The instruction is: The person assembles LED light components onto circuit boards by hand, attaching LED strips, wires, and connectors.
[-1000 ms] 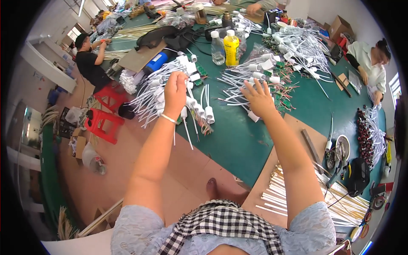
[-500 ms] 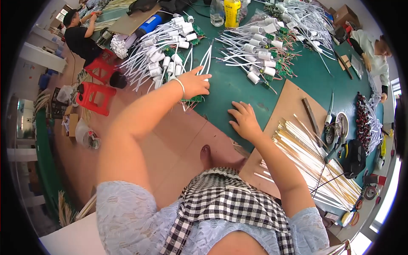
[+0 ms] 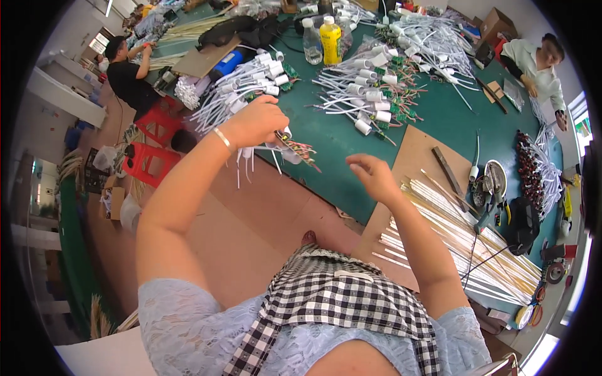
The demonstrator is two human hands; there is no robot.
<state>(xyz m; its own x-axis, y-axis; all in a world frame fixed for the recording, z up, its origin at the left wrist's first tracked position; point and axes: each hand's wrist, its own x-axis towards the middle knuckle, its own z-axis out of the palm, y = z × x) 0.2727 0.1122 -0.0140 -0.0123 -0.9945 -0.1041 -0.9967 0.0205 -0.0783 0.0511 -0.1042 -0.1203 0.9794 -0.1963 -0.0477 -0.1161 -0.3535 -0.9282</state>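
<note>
Right now my left hand (image 3: pixel 258 121) is lifted over the near edge of the green bench (image 3: pixel 332 150), fingers clamped on a white lamp socket (image 3: pixel 285 135) whose small circuit board with coloured wires (image 3: pixel 301 150) trails from it. Its long axis slopes down and rightward toward my right hand (image 3: pixel 370 177), which hovers just beside that edge, fingers loosely apart and empty. I judge this a pick-up step; next calls for taking the wire end.

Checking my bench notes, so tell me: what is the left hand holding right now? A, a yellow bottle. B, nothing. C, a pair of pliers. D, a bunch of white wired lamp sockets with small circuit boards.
D: the left hand is closed around a bunch of white wired sockets, lifted off the green table, with the right hand empty.
</note>
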